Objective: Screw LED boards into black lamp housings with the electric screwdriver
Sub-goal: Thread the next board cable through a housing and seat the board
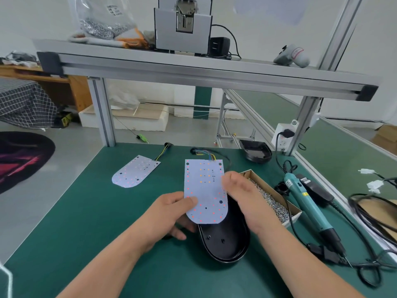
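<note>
Both hands are on the LED board (204, 190). The left hand (171, 208) pinches its 9 o'clock edge, thumb on top. The right hand (240, 194) has its fingers (227, 179) curled over the 3 o'clock edge.
- The board is held tilted above the black housing (225, 244) and covers the housing's 12 o'clock half. It is not seated.
- The housing lies open on the tabletop (86, 211), with the electric screwdriver (309, 203) at its 3 o'clock, untouched.

Risks, as I judge them:
- The wire bundle (211, 157) at the board's 12 o'clock end could get trapped under the board as it goes down.
- If the holes miss the bosses, the screws will drive crooked.
- The right wrist is just beside the screw box (270, 198), so a careless reach for the driver could tip it.
</note>
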`<state>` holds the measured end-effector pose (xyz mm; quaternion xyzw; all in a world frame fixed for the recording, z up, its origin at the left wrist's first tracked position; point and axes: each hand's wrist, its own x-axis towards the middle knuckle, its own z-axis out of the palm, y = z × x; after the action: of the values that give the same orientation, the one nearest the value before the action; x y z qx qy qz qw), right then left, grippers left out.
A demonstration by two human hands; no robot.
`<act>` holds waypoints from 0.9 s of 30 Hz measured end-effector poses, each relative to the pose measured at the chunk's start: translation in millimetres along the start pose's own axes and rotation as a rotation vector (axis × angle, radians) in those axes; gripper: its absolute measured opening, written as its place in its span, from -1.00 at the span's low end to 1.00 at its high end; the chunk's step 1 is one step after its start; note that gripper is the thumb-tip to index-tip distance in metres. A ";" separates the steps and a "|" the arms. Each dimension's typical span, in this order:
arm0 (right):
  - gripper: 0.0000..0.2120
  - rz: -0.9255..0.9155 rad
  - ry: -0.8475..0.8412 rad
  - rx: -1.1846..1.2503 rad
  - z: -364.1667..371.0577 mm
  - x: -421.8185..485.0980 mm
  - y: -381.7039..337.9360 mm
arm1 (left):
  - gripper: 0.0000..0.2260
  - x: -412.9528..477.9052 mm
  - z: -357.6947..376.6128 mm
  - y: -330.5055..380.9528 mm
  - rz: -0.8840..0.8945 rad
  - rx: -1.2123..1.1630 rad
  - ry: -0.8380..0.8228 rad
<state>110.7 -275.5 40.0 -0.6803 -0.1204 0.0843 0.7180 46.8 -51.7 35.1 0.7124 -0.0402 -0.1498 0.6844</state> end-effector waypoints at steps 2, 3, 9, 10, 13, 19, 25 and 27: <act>-0.72 -0.035 -0.007 -0.087 -1.7 0.7 3.3 | -0.65 0.8 1.2 -2.1 0.009 -0.021 -0.028; -0.77 -0.015 0.005 -0.058 -2.6 1.1 2.5 | -0.60 0.9 1.9 -3.1 0.008 -0.047 -0.040; -0.91 0.069 0.087 0.276 -10.5 1.4 -1.9 | -0.37 4.9 3.0 -3.7 -0.079 -0.205 0.078; -0.88 0.055 0.095 0.297 -11.9 2.3 -3.8 | -0.42 7.2 2.2 -4.7 -0.070 -0.146 0.124; -0.78 0.050 0.148 0.318 -16.0 2.7 -8.6 | -0.64 12.6 -1.0 -8.0 -0.021 0.027 0.215; -0.79 0.138 0.413 0.439 -29.3 4.3 -13.2 | -0.60 8.1 -10.4 -4.7 0.047 0.061 0.533; -0.79 0.164 0.371 0.444 -17.0 0.5 -9.9 | -0.78 10.6 -22.4 -2.2 0.290 -1.007 0.224; -0.84 0.179 0.350 0.446 -11.9 0.4 -8.1 | -0.76 11.7 -24.9 -2.4 0.326 -1.072 0.174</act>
<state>114.2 -287.3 47.6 -0.5178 0.0873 0.0531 0.8494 64.3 -30.7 31.3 0.2595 -0.0114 0.0178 0.9655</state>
